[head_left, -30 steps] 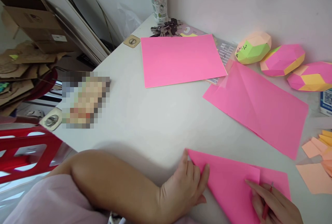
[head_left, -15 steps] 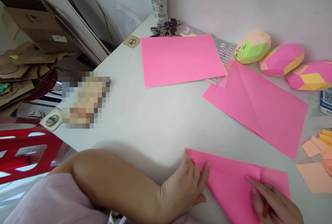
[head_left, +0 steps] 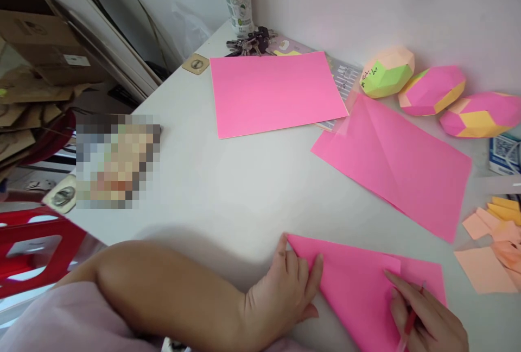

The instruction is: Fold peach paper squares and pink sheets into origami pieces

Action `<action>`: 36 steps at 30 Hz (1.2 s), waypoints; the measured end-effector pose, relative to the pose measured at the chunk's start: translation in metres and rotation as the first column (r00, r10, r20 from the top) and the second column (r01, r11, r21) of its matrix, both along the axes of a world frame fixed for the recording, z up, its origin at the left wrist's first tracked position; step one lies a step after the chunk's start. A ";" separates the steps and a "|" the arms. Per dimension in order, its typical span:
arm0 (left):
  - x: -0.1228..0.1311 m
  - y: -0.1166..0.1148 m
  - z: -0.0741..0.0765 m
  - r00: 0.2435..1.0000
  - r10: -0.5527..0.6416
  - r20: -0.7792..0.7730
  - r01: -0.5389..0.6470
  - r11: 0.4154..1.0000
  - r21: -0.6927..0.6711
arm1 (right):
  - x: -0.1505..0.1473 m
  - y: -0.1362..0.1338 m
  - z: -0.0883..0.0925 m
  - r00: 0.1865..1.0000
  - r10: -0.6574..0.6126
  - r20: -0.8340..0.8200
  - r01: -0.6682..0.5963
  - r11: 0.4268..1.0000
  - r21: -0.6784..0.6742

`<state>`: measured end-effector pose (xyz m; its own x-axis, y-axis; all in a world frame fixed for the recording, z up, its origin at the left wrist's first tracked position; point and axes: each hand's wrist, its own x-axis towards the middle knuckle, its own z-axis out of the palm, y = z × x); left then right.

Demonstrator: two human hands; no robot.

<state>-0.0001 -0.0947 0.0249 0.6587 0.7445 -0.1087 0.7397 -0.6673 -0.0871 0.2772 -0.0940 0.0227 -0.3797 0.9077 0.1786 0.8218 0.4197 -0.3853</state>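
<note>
The whole view has swung slightly to the right, so everything on the table sits a little further left than before; in the right hand, more of the pen's length now shows, while the left hand keeps its place on the paper.

Far to the left of the left hand stands a red chair (head_left: 71, 246). Closer, ahead and to the left of that forearm, a pixelated object (head_left: 122, 162) lies near the edge of the white table (head_left: 244, 189). Well ahead of the left hand are a bottle (head_left: 237, 1), a bunch of keys (head_left: 252, 42) and a flat pink sheet (head_left: 277, 94).

The left hand (head_left: 280, 295) is half open, fingers loosely bent, pressing the left corner of the folded paper (head_left: 354, 281) without gripping it. That pink paper lies between the two hands and partly under both, its lower layer showing to the right.

The right hand (head_left: 429, 314) is closed around a red pen (head_left: 410, 322), its index finger stretched onto the fold's upper layer. Ahead of it lies a creased sheet (head_left: 407, 167), with three paper balls (head_left: 431, 91) beyond. Orange scraps (head_left: 478, 270) lie just to its right.
</note>
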 end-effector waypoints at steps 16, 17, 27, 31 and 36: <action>0.001 -0.007 -0.011 0.999 0.021 0.049 -0.024 0.998 0.055 | -0.013 -0.013 0.003 0.992 -0.114 0.056 0.113 0.993 0.026; 0.002 -0.008 -0.012 0.998 0.030 0.051 -0.033 0.998 0.062 | -0.013 -0.014 0.003 0.991 -0.116 0.062 0.115 0.993 0.018; -0.002 -0.004 -0.002 0.999 0.040 -0.034 -0.039 0.998 0.049 | -0.009 -0.021 -0.005 0.990 -0.116 0.084 0.120 0.992 -0.037; -0.002 -0.004 -0.002 0.999 0.037 -0.033 -0.035 0.998 0.045 | -0.010 -0.021 -0.003 0.990 -0.117 0.078 0.121 0.992 -0.041; -0.002 -0.004 -0.003 0.999 0.032 -0.030 -0.031 0.999 0.040 | -0.010 -0.020 -0.003 0.990 -0.116 0.084 0.120 0.992 -0.038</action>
<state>-0.0024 -0.0987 0.0219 0.6320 0.7687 -0.0980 0.7568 -0.6394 -0.1358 0.2675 -0.1142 0.0197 -0.2814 0.9531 0.1114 0.8940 0.3026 -0.3305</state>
